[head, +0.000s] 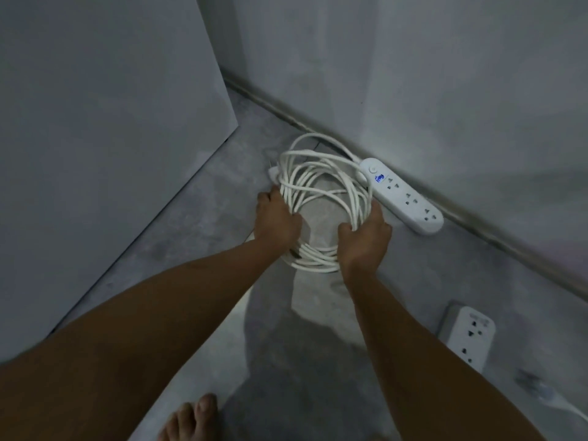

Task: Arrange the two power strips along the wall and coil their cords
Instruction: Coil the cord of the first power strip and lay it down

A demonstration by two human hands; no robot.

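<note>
Both hands, L (pixel 277 220) & R (pixel 366 238), clenched on white cord coil (pixel 321 198), power strip (pixel 401 194) along wall.

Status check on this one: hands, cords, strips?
Left hand and right hand both gripping coiled cord. Rounded strip against wall. Second strip out on floor, uncoiled. Nothing obstructing.

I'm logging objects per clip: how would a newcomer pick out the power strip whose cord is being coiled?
Follow the wall's base along the floor. The rounded power strip lies flat against it, beside the cord coil. Unlike the squarer strip nearer the camera, it has a blue mark and a round button.
</note>
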